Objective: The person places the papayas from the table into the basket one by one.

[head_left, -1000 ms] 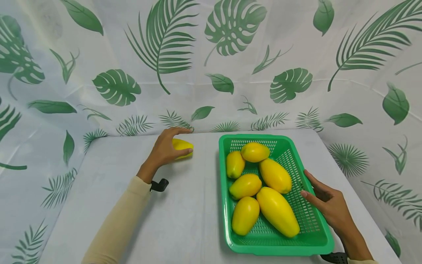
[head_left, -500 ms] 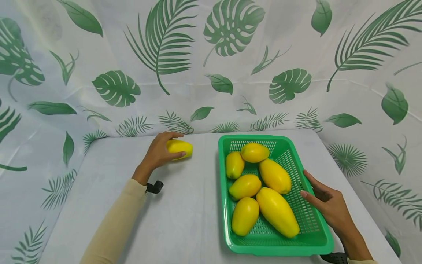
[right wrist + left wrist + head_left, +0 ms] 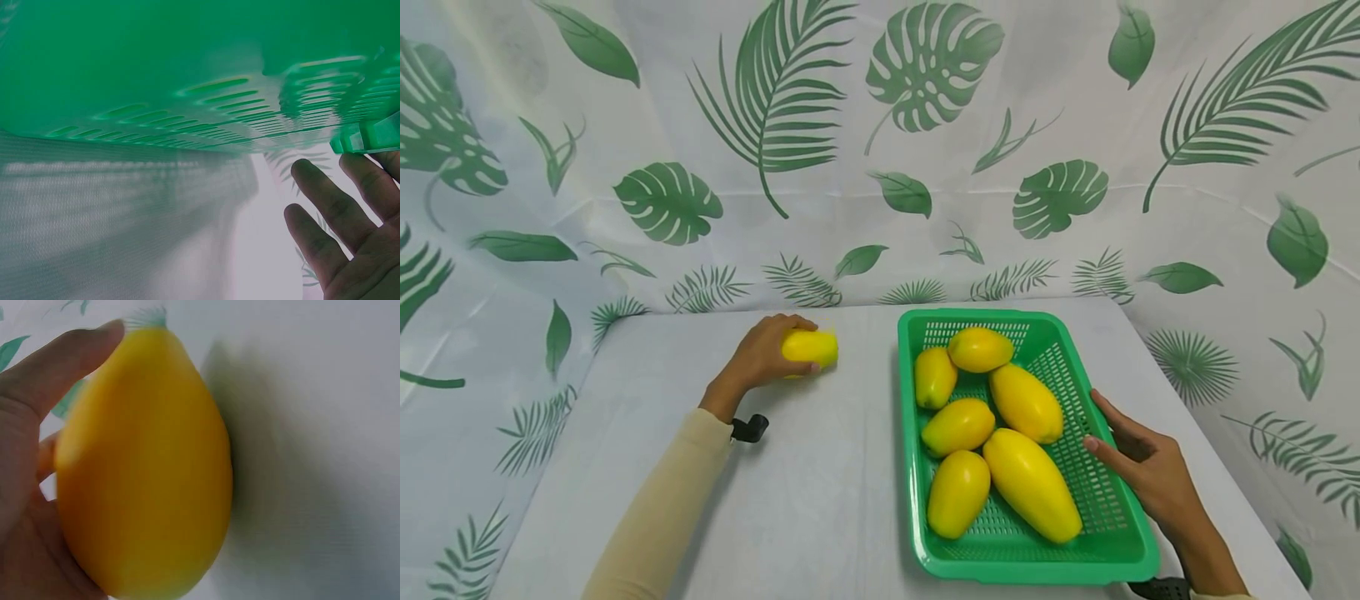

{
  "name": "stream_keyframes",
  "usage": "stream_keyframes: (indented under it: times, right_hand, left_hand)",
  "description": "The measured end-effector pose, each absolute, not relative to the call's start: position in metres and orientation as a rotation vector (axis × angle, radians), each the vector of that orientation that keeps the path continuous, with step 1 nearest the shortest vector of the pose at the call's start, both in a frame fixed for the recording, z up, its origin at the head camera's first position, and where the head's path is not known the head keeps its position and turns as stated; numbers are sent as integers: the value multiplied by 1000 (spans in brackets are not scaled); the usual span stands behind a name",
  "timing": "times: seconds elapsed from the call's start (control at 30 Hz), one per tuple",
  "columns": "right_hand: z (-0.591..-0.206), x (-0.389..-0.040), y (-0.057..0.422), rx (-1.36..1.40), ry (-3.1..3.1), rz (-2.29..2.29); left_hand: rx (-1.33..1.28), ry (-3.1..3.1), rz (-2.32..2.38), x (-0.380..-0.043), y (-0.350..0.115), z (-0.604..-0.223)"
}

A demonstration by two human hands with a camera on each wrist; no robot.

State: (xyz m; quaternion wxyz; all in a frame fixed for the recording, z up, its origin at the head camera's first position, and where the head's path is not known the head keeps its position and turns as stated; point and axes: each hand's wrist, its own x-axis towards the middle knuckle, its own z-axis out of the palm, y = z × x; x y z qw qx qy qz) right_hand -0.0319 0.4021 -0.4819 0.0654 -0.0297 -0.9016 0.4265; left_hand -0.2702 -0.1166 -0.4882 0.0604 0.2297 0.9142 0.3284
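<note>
My left hand (image 3: 763, 354) grips a smooth yellow oblong fruit (image 3: 812, 347) near the far side of the white table; I cannot tell its exact kind. Thumb and fingers lie on either side of it. In the left wrist view the fruit (image 3: 147, 469) fills the middle and narrows toward one end, its shadow falling beside it. My right hand (image 3: 1153, 475) holds the right rim of a green plastic basket (image 3: 906, 417), thumb over the rim. The right wrist view shows fingertips beneath the rim and two fingers (image 3: 331, 212) extended apart from the basket wall.
Several similar yellow fruits lie inside the basket, the largest (image 3: 1033, 487) at its near right. A white cloth (image 3: 820, 500) covers the table. Behind and on both sides hangs a white sheet (image 3: 835, 200) printed with green leaves.
My left hand has brought its spread fingers in around the fruit and shifted a little left and toward me. The right hand and basket have stayed in place.
</note>
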Motion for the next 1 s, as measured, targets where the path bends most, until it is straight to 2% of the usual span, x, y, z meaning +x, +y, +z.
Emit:
stream_keyframes:
  times: [0.6, 1.0]
  right_hand:
    - [-482, -30, 402, -70, -2714, 1269]
    - [-482, -32, 403, -84, -2731, 1258]
  left_hand:
    - [731, 2725, 989, -260, -118, -495]
    - [769, 2744, 1079, -246, -105, -475]
